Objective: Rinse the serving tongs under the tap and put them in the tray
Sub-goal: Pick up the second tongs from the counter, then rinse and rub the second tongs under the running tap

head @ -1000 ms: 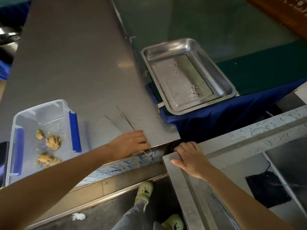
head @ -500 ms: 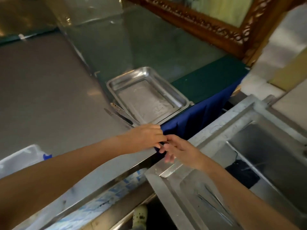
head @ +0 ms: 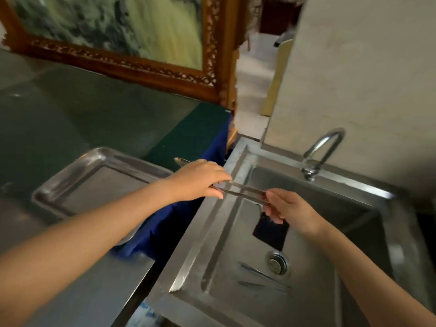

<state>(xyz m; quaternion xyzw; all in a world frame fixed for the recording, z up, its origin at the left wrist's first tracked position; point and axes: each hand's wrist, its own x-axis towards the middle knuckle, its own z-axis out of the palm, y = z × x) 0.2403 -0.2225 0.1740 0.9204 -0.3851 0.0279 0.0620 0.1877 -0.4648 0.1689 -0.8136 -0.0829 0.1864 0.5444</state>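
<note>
Head view, looking down over both bare forearms. The serving tongs point(head: 243, 191) are held in the air, roughly level, across the left rim of the stainless steel sink point(head: 212, 232), between the tray point(head: 101, 152) and the basin. The left hand point(head: 200, 180) comes in from the left, palm down, its fingers point(head: 220, 182) curled over the tongs and gripping them partway along. One metal tip sticks out past the back of this hand, over the tray's far right corner. The right hand point(head: 290, 206) reaches in from the lower right and pinches the other end of the tongs between its thumb and curled fingers point(head: 273, 214). Between the two hands the two thin metal arms of the tongs show as separate strips lying close together.

The curved tap point(head: 323, 149) stands at the back edge of the sink, well to the right of the tongs. On the sink floor lie a round drain point(head: 278, 263) and a dark square object point(head: 271, 234), partly under the right hand. The tray sits on a green cover point(head: 118, 119) over a blue cloth point(head: 169, 227) that hangs down beside the sink. A steel counter point(head: 94, 291) fills the lower left. A framed painting point(head: 118, 31) leans behind the tray.
</note>
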